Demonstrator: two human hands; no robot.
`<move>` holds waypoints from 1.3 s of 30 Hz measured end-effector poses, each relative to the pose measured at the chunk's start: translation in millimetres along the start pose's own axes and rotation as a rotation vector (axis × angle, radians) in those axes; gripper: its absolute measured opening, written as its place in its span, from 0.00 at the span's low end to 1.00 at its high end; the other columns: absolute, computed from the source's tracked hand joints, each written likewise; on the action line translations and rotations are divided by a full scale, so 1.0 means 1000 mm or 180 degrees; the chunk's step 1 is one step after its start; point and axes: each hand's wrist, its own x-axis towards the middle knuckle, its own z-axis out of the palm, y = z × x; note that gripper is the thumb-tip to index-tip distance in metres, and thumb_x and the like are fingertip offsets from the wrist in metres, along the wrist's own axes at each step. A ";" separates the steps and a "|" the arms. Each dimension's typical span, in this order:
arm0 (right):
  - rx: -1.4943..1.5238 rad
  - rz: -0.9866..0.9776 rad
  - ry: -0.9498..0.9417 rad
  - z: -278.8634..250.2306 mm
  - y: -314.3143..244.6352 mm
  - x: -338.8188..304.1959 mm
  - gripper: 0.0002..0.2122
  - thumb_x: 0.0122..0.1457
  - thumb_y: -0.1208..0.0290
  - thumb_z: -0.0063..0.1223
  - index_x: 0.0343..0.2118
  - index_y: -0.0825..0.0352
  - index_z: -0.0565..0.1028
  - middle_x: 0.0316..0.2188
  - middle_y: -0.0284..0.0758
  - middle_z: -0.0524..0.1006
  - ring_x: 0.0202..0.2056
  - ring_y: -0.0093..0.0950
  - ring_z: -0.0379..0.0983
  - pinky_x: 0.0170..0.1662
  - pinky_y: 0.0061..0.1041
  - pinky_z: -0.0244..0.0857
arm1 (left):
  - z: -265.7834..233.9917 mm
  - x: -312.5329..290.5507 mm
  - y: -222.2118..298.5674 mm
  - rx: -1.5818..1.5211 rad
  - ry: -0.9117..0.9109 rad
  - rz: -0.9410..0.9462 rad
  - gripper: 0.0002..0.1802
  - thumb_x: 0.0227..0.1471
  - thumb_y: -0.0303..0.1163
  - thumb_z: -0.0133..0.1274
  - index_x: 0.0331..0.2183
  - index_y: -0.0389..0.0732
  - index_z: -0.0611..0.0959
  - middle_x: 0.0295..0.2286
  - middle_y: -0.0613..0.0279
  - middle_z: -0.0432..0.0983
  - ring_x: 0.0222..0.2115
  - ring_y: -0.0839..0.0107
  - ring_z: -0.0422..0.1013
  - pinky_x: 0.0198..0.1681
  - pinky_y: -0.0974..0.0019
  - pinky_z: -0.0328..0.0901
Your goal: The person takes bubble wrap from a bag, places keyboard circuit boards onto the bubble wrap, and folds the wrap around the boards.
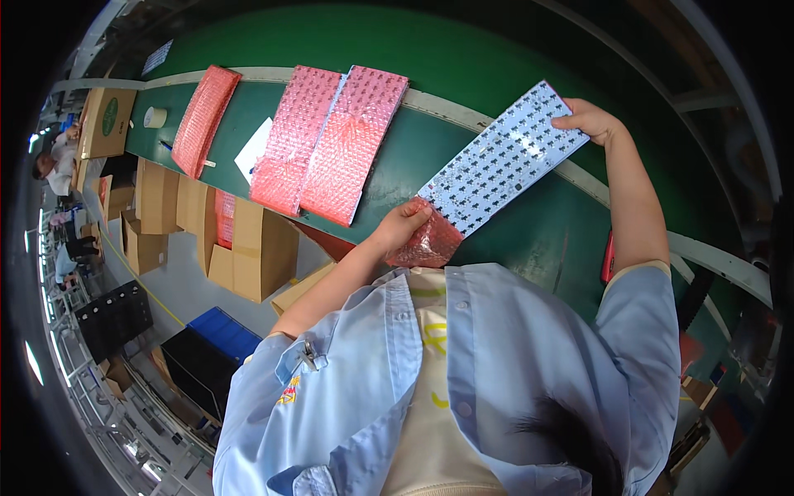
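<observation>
A long white circuit board [496, 165] with rows of dark marks slants across my front, its upper end to the right. My right hand [592, 122] is closed on that upper right end, thumb on the printed face. The board's lower left end meets a pink bubble-wrap bag [432, 241]; most of the board is outside it. My left hand [404, 225] pinches the crumpled bag near its mouth, close to my chest. How far the board's end goes into the bag is hard to see.
On the green bench [413, 157], two pink bubble-wrapped boards [356, 140] lie side by side, with another wrapped pack [207, 120] farther left. A white paper [252, 151] and a tape roll [155, 117] lie nearby. Open cardboard boxes [260, 252] stand on the floor left.
</observation>
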 end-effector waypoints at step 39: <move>-0.3956 -0.2158 0.2486 0.432 0.101 -0.016 0.22 0.43 0.75 0.53 0.45 0.65 0.70 0.41 0.37 0.70 0.43 0.36 0.66 0.46 0.35 0.59 | -0.083 -0.065 -0.146 0.1106 0.0243 0.1059 0.07 0.50 0.26 0.47 0.33 0.38 0.78 0.24 0.67 0.73 0.23 0.78 0.69 0.28 0.72 0.65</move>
